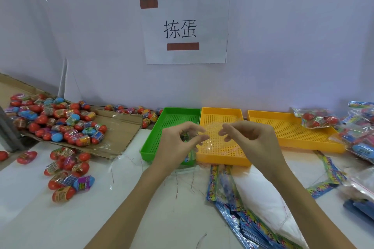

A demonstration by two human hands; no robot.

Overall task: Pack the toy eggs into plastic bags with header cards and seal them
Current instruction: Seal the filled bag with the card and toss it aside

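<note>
Broadly, a white bench point(50, 218) carries a flattened brown cardboard sheet point(119, 127) heaped with red and blue wrapped toy eggs point(56, 119), more lying loose just beside it. Further right stand a green perforated plastic tray point(174, 116) and two yellow perforated trays point(287, 127). Colourful printed header cards point(222, 184) lie near the front edge. Above the trays, the left hand point(180, 143) and right hand point(249, 139) each pinch a clear thin plastic bag point(208, 139) in a narrow grip.
</note>
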